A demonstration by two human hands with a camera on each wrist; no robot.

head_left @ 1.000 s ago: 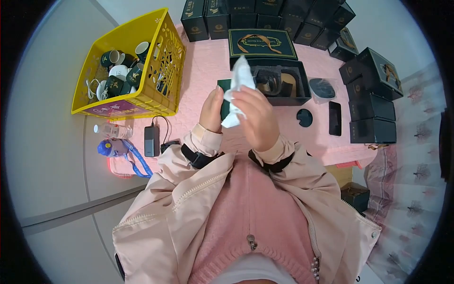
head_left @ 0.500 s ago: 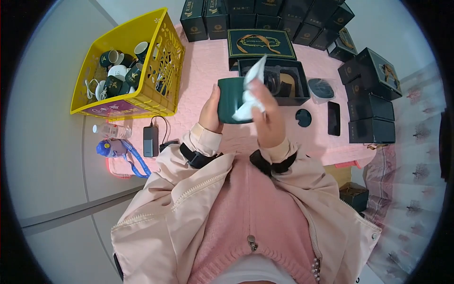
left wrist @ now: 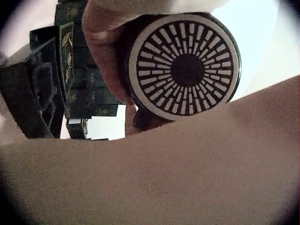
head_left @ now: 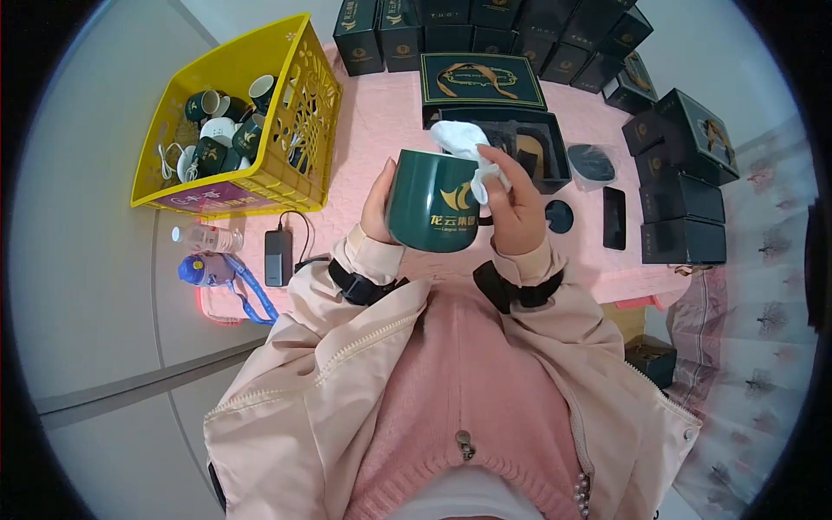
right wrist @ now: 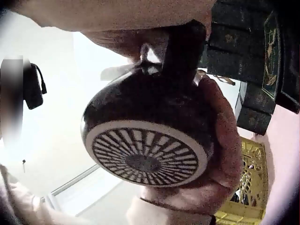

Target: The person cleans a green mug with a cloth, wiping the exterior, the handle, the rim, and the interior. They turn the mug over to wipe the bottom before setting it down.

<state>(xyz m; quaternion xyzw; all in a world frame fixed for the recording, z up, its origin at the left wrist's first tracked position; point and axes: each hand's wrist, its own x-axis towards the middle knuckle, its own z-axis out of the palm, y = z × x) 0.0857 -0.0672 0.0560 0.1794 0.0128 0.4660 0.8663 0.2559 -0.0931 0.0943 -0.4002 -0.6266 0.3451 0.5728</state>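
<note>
A dark green mug (head_left: 426,195) with a gold logo and lettering is held up over the near part of the table. My left hand (head_left: 379,208) grips it from the left side, its fingers mostly hidden behind the mug. Pinched in my right hand (head_left: 518,206) is a crumpled white tissue (head_left: 459,139), which lies over the mug's right rim and upper side by the handle. Both wrist views show the mug's underside, a pale ring around a pattern of radiating bars, with the left fingers curled about the body.
An open dark gift box (head_left: 555,178) with a foam insert lies behind the mug. At left stands a yellow crate (head_left: 299,173) of mugs. A phone (head_left: 614,218), round black lid (head_left: 558,217) and stacked boxes (head_left: 683,198) are on the right; a power bank (head_left: 277,258) sits at left.
The mug has turned so its gold logo and handle side now show. My right hand has moved right with the tissue, from across the mug to its right rim.
</note>
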